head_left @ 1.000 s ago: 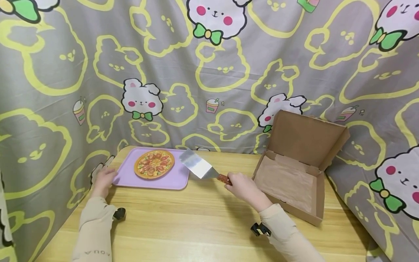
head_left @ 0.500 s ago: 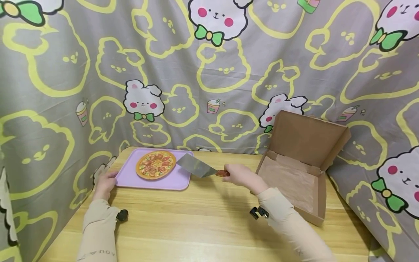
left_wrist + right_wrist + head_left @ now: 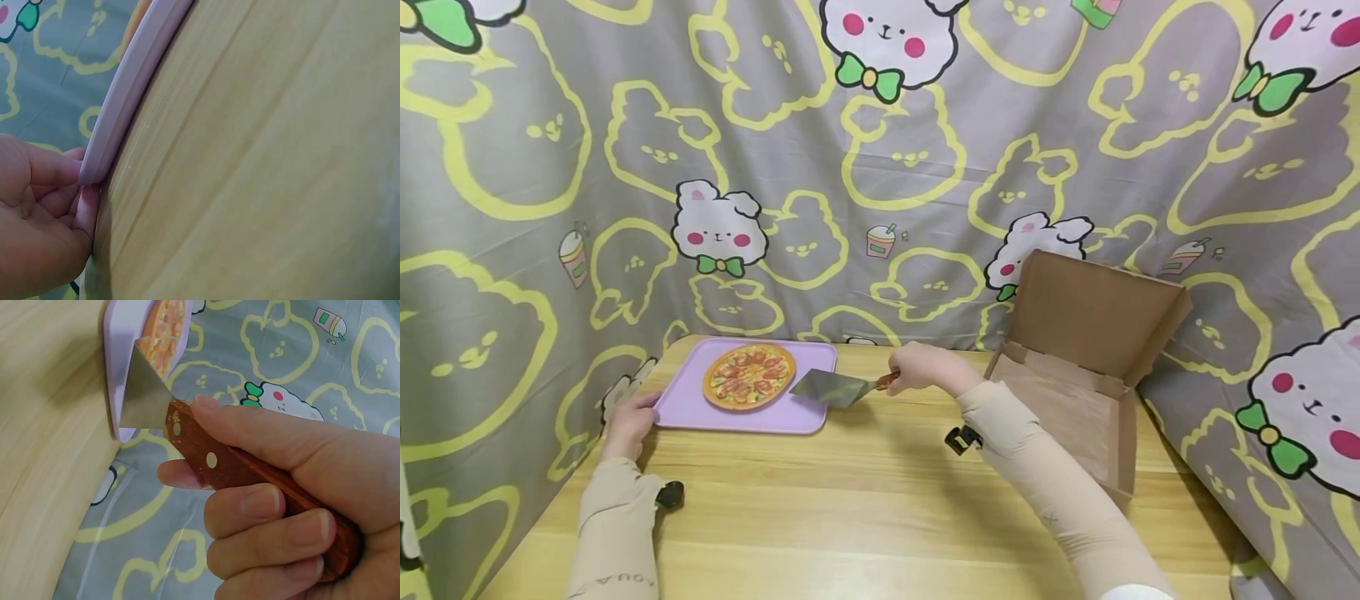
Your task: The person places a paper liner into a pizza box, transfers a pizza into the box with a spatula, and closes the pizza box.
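A round pizza (image 3: pixel 749 377) lies on a lilac tray (image 3: pixel 685 408) at the back left of the table. My left hand (image 3: pixel 628 421) pinches the tray's near left corner, thumb above and fingers below, as the left wrist view (image 3: pixel 47 212) shows. The wooden handle of a metal spatula (image 3: pixel 831 388) is gripped by my right hand (image 3: pixel 928 367), with several fingers curled round it (image 3: pixel 269 531). Its flat blade tilts over the tray's right edge, and its tip is close to the pizza's right side. Whether blade and tray touch I cannot tell.
An open cardboard pizza box (image 3: pixel 1097 325) stands at the right, its lid raised toward the back and paper lining its base. A patterned curtain (image 3: pixel 917 167) encloses the wooden table (image 3: pixel 820 517) at the back and both sides.
My right hand has moved left with the spatula, and the blade has come from right of the tray to over its right part, near the pizza. The left hand stays at the tray's corner.
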The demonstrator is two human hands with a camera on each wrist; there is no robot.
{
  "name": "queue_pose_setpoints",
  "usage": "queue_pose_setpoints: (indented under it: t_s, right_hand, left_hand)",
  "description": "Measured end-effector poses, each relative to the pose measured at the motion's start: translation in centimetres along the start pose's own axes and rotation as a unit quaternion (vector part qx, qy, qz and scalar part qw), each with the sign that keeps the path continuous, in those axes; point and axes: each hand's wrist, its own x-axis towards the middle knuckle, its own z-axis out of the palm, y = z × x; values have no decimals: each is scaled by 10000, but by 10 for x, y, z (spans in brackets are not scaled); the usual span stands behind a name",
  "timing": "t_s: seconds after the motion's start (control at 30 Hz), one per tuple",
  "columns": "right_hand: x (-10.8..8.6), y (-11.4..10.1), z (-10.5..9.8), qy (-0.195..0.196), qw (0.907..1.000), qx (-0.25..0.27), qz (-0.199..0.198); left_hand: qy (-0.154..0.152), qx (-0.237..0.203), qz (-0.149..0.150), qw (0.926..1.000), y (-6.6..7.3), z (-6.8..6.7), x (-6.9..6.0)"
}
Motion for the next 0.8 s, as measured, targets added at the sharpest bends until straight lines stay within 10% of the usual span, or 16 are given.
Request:
queue_pose_setpoints:
  t_s: [0.8]
  right_hand:
    - [39,-46,-41,-911,9888,-966,685]
  left_hand:
    - [-64,130,-153,9998,4,-4,0]
